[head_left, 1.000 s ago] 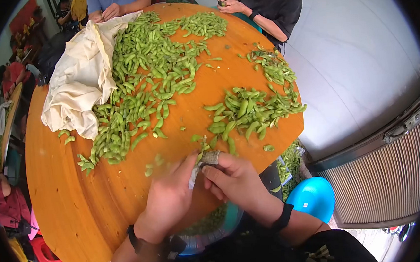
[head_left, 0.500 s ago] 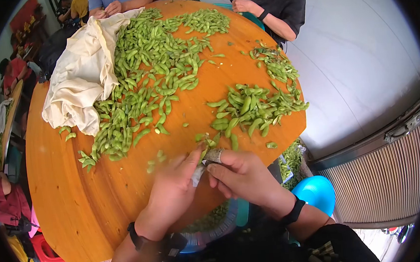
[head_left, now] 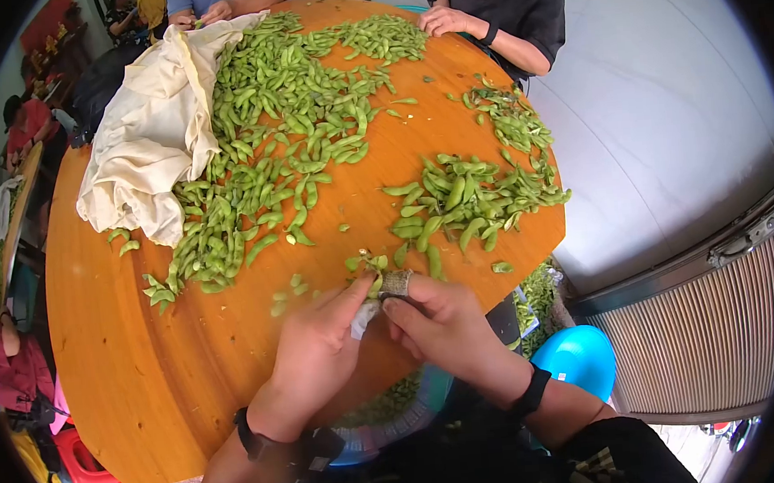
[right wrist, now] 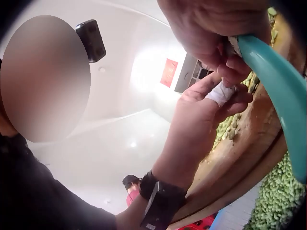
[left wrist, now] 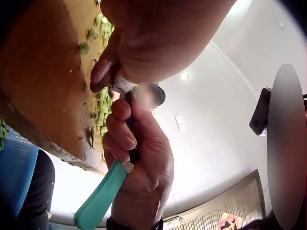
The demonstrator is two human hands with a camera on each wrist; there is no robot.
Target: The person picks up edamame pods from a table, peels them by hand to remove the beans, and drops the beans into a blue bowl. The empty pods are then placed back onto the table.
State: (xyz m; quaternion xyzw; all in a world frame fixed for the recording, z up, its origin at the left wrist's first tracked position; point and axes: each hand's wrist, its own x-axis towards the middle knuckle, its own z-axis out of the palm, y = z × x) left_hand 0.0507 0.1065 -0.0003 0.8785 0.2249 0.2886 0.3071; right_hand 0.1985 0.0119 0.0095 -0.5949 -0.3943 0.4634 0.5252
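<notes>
Over the near edge of the wooden table (head_left: 146, 384), both hands meet. My left hand (head_left: 313, 345), with white wrapping (right wrist: 221, 94) on its thumb, pinches a green pod (head_left: 376, 284) at the fingertips. Close on its right, my right hand (head_left: 447, 331) has a grey-brown band (head_left: 396, 283) round its index finger. Its fingers curl round a tool with a teal handle (left wrist: 101, 197), which sticks out of the palm in both wrist views; the working end is hidden between the hands. Loose pods (head_left: 455, 192) lie beyond the fingers.
A large pod heap (head_left: 279, 114) lies beside a cream cloth (head_left: 142, 142). Below the hands is a bowl of green beans (right wrist: 278, 199). A blue basin (head_left: 579, 358) stands at the right, near a ribbed panel (head_left: 707, 327). Two people sit across the table.
My hands stay together with little movement, the left fingers still at the pod. Across the table, the person in black has lowered one hand to the tabletop near the pods.
</notes>
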